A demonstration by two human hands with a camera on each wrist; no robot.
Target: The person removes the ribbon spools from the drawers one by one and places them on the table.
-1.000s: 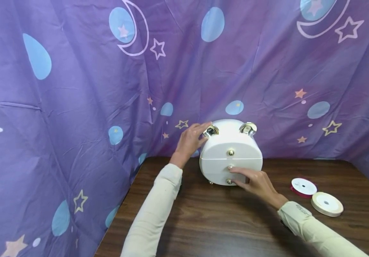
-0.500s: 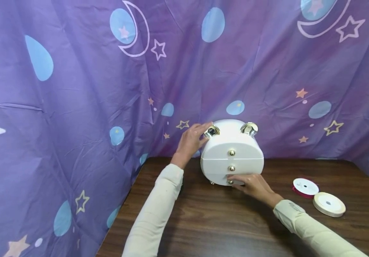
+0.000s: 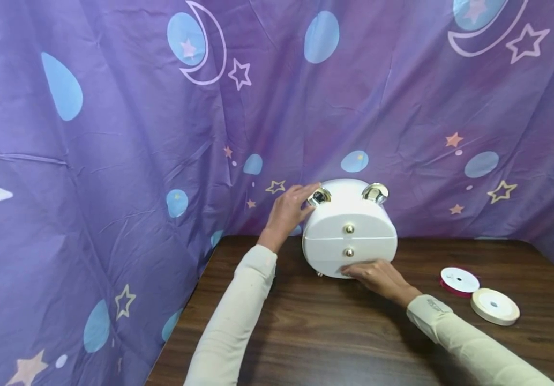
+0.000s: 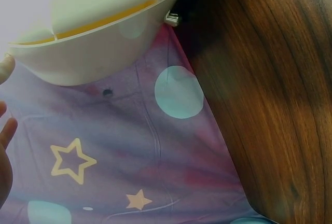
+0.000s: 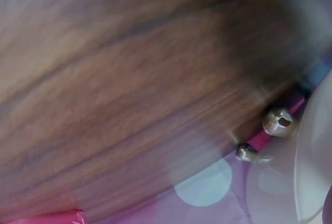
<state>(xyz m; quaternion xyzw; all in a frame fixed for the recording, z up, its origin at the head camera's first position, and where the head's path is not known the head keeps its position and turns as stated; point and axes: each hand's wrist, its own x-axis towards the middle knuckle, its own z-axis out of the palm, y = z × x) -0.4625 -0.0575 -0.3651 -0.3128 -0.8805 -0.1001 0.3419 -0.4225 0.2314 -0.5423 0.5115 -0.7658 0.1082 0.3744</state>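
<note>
A rounded white jewelry box [image 3: 327, 247] with gold ear shapes stands against the cloth at the table's back. Two gold knobs, an upper knob [image 3: 349, 229] and a middle knob [image 3: 349, 252], show down its front. My left hand [image 3: 286, 212] touches the box beside the left ear [image 3: 322, 196], its fingers fairly straight. In the left wrist view a fingertip [image 4: 6, 68] meets the edge of the box. Low on the front, my right hand [image 3: 375, 276] pinches the bottom knob, which the fingers hide. The right wrist view shows the box's gold foot [image 5: 278, 122].
To the right on the brown wooden table [image 3: 306, 332] lie two ribbon spools, a white-faced red spool [image 3: 459, 281] and a cream spool [image 3: 495, 306]. Purple cloth [image 3: 402, 107] with stars and moons hangs behind and at the left.
My right hand has moved down from the middle knob, and its fingers have closed over the bottom knob. My left hand stays at the left ear.
</note>
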